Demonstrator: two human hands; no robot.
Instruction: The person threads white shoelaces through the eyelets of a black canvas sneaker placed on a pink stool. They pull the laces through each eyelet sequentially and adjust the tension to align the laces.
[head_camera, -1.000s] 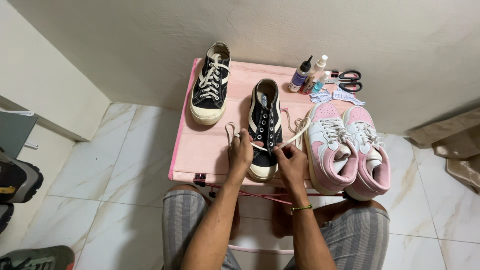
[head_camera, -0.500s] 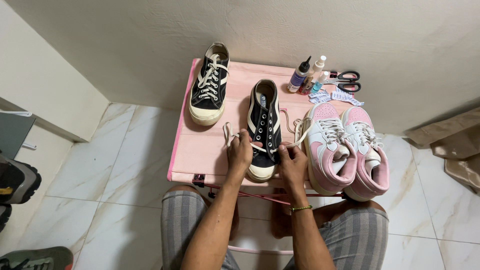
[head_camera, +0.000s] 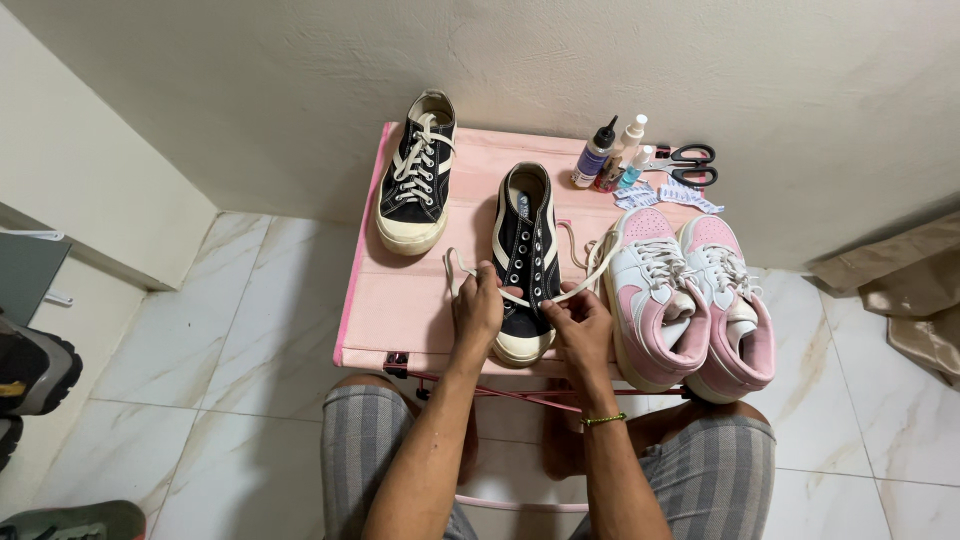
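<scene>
The black canvas sneaker (head_camera: 524, 262) lies mid-table, toe at six o'clock. The left hand (head_camera: 478, 308) and right hand (head_camera: 580, 325) each pinch the cream shoelace (head_camera: 590, 278) near its lowest eyelets. Even tension on both ends would keep the lacing flat.

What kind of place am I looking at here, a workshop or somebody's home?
Most likely a home, a corner by a plain wall: marble-look floor tiles, a small pink folding table with sneakers on it, and scissors and small bottles at the back. No workshop fittings are in view.
</scene>
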